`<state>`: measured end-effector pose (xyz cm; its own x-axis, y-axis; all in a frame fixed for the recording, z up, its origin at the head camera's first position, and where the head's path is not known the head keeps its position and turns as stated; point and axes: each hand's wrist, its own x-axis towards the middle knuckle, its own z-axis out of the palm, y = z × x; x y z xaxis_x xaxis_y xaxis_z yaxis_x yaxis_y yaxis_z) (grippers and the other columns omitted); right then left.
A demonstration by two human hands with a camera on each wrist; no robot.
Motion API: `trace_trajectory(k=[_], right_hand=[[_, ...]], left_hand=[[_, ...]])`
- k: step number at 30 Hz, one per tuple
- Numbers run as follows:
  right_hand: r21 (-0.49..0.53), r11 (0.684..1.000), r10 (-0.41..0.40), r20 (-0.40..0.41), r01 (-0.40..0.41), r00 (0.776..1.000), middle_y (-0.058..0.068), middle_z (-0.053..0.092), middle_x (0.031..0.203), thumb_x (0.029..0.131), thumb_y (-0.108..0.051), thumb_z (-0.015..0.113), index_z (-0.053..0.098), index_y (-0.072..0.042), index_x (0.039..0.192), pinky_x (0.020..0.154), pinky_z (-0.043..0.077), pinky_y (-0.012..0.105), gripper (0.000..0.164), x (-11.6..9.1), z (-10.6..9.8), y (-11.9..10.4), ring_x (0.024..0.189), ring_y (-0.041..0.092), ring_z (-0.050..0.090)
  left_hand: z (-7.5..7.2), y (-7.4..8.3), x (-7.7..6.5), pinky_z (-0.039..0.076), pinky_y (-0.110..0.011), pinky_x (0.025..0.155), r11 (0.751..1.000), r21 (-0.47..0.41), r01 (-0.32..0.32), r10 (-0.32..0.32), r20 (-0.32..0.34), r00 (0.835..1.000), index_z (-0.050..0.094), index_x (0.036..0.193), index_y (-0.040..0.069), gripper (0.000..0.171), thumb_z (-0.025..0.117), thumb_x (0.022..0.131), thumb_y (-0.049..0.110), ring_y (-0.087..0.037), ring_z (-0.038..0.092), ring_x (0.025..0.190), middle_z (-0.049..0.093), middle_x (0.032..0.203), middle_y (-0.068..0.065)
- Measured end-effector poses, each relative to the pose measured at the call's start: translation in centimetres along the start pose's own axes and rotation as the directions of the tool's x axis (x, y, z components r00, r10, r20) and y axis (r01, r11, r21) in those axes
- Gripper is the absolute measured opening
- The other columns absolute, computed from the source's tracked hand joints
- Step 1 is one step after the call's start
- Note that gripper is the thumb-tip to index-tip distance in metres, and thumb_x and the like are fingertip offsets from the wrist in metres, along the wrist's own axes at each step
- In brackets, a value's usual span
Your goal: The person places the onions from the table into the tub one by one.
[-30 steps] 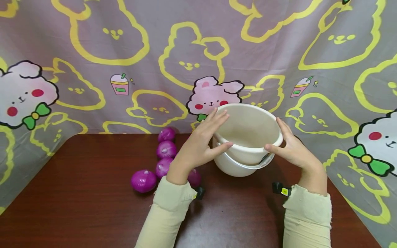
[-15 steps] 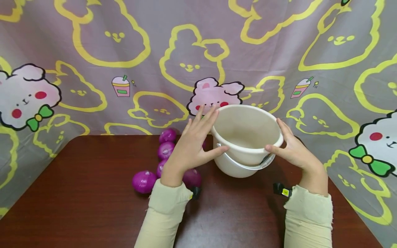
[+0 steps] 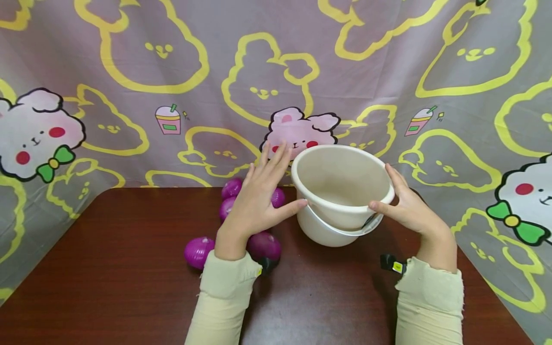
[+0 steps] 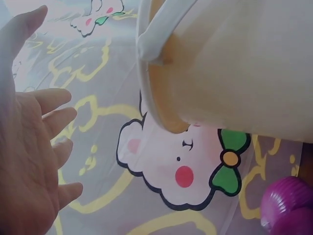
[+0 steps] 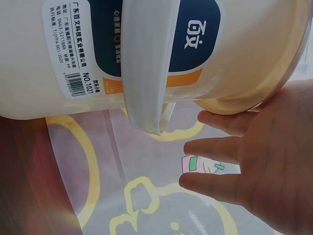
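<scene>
A cream plastic bucket [image 3: 327, 234] stands on the dark wooden table, its opening facing up and toward me. Its white handle [image 5: 146, 63] hangs down the front, across a printed label [image 5: 195, 36] that shows in the right wrist view. Fingers spread, my left hand [image 3: 256, 196] is held left of the bucket with the thumb tip close by the rim. The left wrist view shows a gap between that hand [image 4: 34, 156] and the bucket. My right hand [image 3: 405, 206] touches the rim on the right, thumb in front and straight fingers along the outer side.
Several purple onions lie left of the bucket, one onion [image 3: 198, 252] at the near left and another onion [image 3: 264, 246] beside my left wrist. Behind the table [image 3: 108, 268] hangs a patterned cloth [image 3: 358, 86]. A black wrist mount [image 3: 390, 263] sticks out from the right sleeve.
My left hand has moved left, away from the bucket's rim, uncovering its left edge and an onion behind. My right hand stays at the rim, and the bucket has barely moved.
</scene>
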<state>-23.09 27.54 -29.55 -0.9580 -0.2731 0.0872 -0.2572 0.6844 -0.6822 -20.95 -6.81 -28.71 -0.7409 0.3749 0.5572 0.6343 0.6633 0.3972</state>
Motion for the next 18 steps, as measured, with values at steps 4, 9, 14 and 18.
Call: trace_trajectory(k=[4, 9, 14, 18], right_hand=[[-0.01, 1.0, -0.002, -0.003, 0.002, 1.0, 0.021, -0.001, 0.166, 0.087, -0.038, 0.07, -0.005, -0.013, 0.16, 0.111, 0.023, 0.073, 0.108, 0.0, 0.0, 0.0, 0.146, 0.05, 0.017], [-0.016, 1.0, -0.007, 0.001, 0.007, 1.0, 0.021, -0.001, 0.166, 0.087, -0.041, 0.07, -0.005, -0.013, 0.16, 0.11, 0.022, 0.074, 0.109, 0.0, 0.0, -0.1, 0.146, 0.051, 0.016], [-0.01, 1.0, -0.002, 0.004, 0.002, 1.0, 0.02, -0.002, 0.166, 0.087, -0.038, 0.07, -0.006, -0.014, 0.16, 0.11, 0.022, 0.074, 0.108, -0.1, -0.1, -0.2, 0.146, 0.051, 0.016], [-0.006, 1.0, -0.002, 0.006, 0.002, 1.0, 0.02, -0.002, 0.167, 0.087, -0.039, 0.07, -0.006, -0.014, 0.16, 0.11, 0.021, 0.074, 0.108, 0.0, -0.1, -0.2, 0.147, 0.05, 0.015]], left_hand=[[-0.5, -0.2, -0.2, 0.012, -0.07, 0.117, 1.0, 0.007, 0.014, -0.014, -0.007, 1.0, 0.011, 0.159, 0.032, 0.1, 0.025, 0.08, 0.092, -0.015, -0.011, 0.156, 0.005, 0.167, 0.015], [-0.8, -0.3, -0.3, 0.011, -0.071, 0.117, 1.0, 0.02, 0.018, -0.018, -0.012, 1.0, 0.011, 0.159, 0.03, 0.1, 0.026, 0.081, 0.091, -0.012, -0.012, 0.155, 0.002, 0.166, 0.02], [-1.1, -0.3, -0.5, 0.011, -0.071, 0.117, 0.999, 0.044, 0.027, -0.026, -0.018, 0.999, 0.009, 0.159, 0.031, 0.1, 0.025, 0.081, 0.091, -0.015, -0.01, 0.156, 0.001, 0.166, 0.019], [-1.4, -0.4, -0.8, 0.01, -0.071, 0.117, 0.998, 0.057, 0.038, -0.036, -0.027, 0.999, 0.011, 0.16, 0.031, 0.1, 0.025, 0.081, 0.091, -0.014, -0.011, 0.155, 0.002, 0.166, 0.019]])
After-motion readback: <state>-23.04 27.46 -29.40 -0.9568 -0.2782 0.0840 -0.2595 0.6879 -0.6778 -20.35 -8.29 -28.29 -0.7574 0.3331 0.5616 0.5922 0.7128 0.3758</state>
